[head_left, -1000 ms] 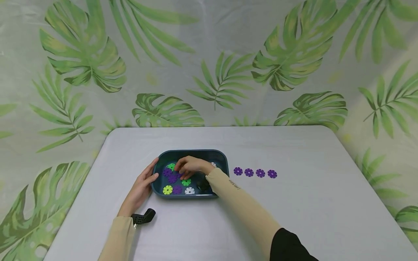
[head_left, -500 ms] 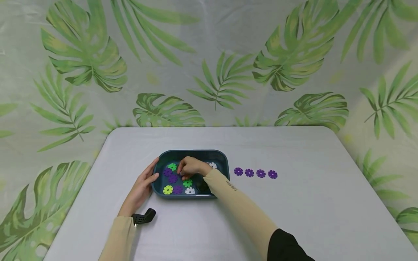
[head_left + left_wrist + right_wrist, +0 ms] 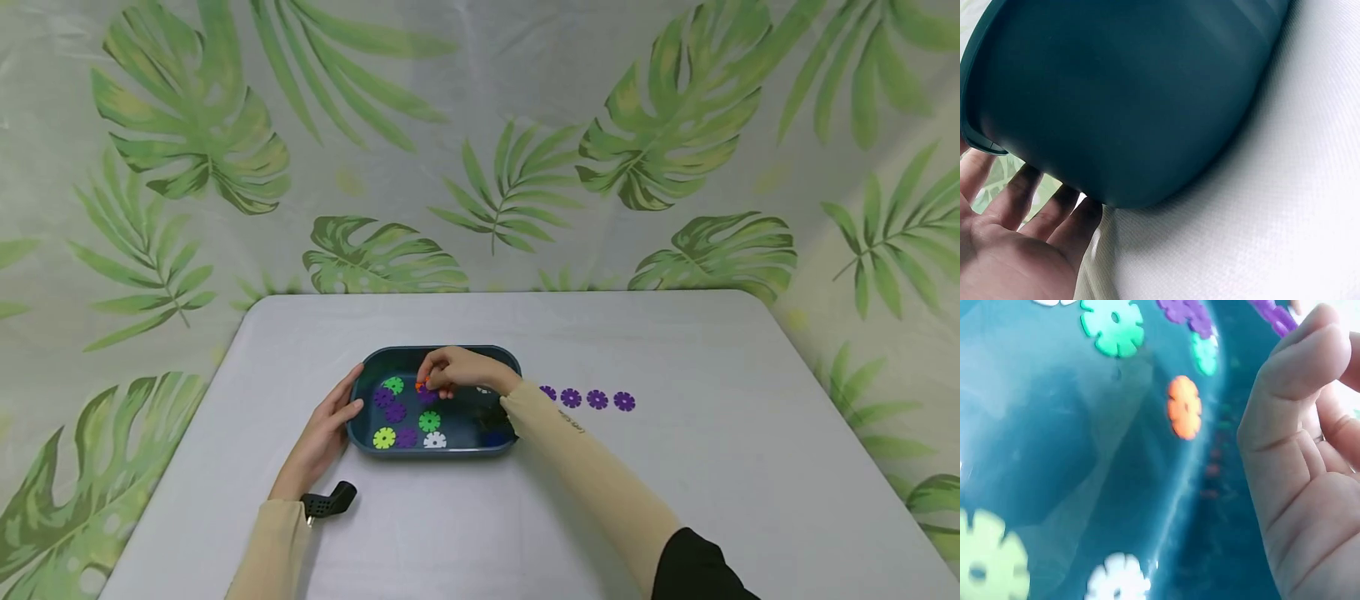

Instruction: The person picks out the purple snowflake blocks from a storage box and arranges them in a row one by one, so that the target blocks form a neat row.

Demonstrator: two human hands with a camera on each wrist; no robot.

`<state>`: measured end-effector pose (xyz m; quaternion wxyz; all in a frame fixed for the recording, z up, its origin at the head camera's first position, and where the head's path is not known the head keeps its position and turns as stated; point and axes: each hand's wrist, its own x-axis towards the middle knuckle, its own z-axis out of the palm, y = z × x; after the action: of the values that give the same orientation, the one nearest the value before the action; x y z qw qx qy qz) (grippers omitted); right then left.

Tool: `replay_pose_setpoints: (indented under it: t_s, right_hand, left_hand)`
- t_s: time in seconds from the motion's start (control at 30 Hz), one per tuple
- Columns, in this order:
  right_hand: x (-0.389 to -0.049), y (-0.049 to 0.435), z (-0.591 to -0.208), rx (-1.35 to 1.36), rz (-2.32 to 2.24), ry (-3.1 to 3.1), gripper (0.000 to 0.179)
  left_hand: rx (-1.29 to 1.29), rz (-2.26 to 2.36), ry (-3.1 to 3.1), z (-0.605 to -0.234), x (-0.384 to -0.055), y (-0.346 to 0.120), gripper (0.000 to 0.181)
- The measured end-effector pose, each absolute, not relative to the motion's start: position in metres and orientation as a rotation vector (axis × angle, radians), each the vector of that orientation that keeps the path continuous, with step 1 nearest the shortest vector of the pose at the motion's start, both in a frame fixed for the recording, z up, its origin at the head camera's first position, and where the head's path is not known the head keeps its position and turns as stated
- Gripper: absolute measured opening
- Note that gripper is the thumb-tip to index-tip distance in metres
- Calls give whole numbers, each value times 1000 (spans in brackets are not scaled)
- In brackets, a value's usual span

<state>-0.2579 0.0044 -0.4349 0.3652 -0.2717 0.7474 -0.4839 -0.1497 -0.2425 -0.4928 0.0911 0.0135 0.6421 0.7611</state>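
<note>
Though near an orange disc point(image 3: 1184, 407), right fingers point(image 3: 1297, 375) tight around a purple disc point(image 3: 1275, 314).

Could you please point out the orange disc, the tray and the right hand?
Orange disc point(image 3: 1180, 410): right wrist view, on its face near the middle.
Tray point(image 3: 442, 453): head view, on its near rim.
Right hand point(image 3: 467, 367): head view, on its back.

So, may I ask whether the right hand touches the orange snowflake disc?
Apart: the right wrist view shows tray between the right hand and the orange snowflake disc.
</note>
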Motion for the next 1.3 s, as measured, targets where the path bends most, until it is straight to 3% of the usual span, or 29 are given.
replay_pose_setpoints:
  t_s: [0.23,0.47,0.9,1.3]
  right_hand:
    - [-261,54,-423,-673,-1371,1893,16]
    - [-264,132,-419,-591,-1470,1960,18]
    - [-241,291,-455,-230,-1522,2119,28]
    - [-226,331,-474,-154,-1413,2300,28]
  left_hand:
    - [40,2268,1896,-493,-149,-242,58]
    - [42,2253,1910,-493,-149,-242,58]
    - [35,2247,1921,-493,-148,-242,57]
    - [43,2250,1915,-492,-148,-242,57]
